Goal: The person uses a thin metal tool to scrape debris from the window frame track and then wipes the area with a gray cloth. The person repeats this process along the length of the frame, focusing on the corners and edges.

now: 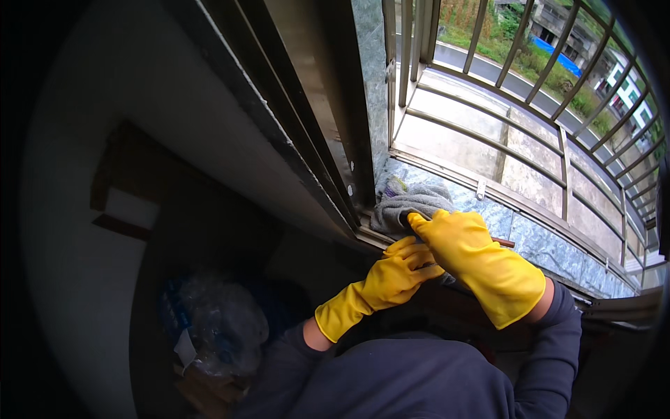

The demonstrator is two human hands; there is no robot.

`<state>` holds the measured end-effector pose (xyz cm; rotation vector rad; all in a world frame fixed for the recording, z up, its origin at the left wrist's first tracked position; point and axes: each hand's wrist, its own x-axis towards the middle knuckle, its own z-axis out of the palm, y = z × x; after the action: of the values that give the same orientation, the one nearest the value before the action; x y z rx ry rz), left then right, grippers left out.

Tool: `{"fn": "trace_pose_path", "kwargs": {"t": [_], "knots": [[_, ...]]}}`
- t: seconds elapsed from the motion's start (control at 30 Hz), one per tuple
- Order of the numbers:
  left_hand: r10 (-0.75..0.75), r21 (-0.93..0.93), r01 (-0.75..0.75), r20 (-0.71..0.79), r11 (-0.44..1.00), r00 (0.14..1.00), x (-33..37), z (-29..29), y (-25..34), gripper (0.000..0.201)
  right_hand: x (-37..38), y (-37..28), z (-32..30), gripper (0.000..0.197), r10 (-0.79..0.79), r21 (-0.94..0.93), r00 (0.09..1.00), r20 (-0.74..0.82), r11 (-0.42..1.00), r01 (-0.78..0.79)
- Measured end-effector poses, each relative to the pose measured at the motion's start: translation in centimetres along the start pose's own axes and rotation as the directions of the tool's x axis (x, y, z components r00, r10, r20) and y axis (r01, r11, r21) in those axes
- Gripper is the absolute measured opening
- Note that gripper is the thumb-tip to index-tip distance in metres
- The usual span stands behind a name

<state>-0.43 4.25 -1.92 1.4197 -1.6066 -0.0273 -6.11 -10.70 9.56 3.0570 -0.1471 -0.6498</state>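
Note:
Both my hands wear yellow rubber gloves and meet at the inner edge of a window sill. My right hand [474, 255] is closed, its fingertips pressed into a bunched grey cloth [417, 201] in the sill's corner. A thin reddish-brown stick [504, 242] shows beyond that glove; whether the hand grips it is hidden. Just below and left, my left hand [394, 278] is closed with bent fingers beside the window track [373, 236]. What it holds, if anything, I cannot make out. A small greyish patch shows between the gloves.
The metal window frame [328, 105] rises at the left. Beyond the blue-grey marbled sill [537, 241] stand metal security bars [516, 49], with a road and plants outside. A clear plastic bag [227, 325] lies in shadow at the lower left, near a brown board [132, 164].

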Motion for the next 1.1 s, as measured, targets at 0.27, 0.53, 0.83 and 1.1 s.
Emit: {"fn": "trace_pose_path", "kwargs": {"t": [0.27, 0.53, 0.83, 1.1], "knots": [[0.04, 0.053, -0.04, -0.001, 0.998, 0.999, 0.3, 0.1, 0.1, 0.036, 2.0, 1.6, 3.0, 0.038, -0.108, 0.483, 0.977, -0.183, 0.856, 0.185], [0.01, 0.087, -0.014, 0.043, 0.996, 0.999, 0.3, 0.0, 0.1, 0.042, -3.5, 5.7, 6.2, 0.036, 0.401, 0.85, 0.752, -0.522, 0.32, 0.419], [0.024, 0.017, -0.024, -0.026, 1.0, 0.999, -0.1, 0.2, -0.1, 0.032, 0.2, -0.7, 1.0, 0.046, 0.068, 0.026, 0.997, 0.033, 0.997, -0.069], [-0.008, 0.104, 0.006, 0.014, 0.995, 1.0, 0.3, 0.3, 0.4, 0.031, 3.0, 1.0, 3.9, 0.035, -0.048, 0.305, 0.963, -0.266, 0.943, 0.131]]}}
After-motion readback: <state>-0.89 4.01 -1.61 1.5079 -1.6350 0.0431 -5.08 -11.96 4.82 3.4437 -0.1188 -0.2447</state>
